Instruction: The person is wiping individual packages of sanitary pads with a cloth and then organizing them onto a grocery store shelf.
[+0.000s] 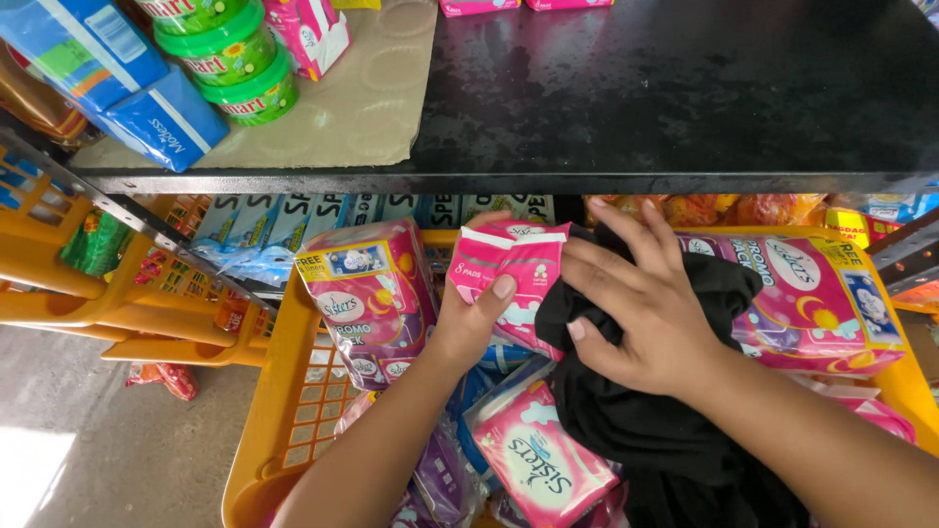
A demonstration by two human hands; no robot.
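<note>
left hand (469, 328) clamped on a small pink pack (509, 269), right hand (641, 308) closed on a black cloth (675, 411) wiping it over the yellow basket (284, 391); next, turn the pack.

You have one view only, from the camera on your head, so no second view overlaps it. It looks steeply down and forward from close range, with your forearms entering from the bottom edge. Your left hand (469, 318) and right hand (641, 303) sit near the frame's middle. Just beyond the hands the dark, flat shelf board (685, 88) fills the upper half. Below and around them lies the yellow plastic lattice basket (284, 401). Well left of the left hand, grey floor (88, 430) shows.
</note>
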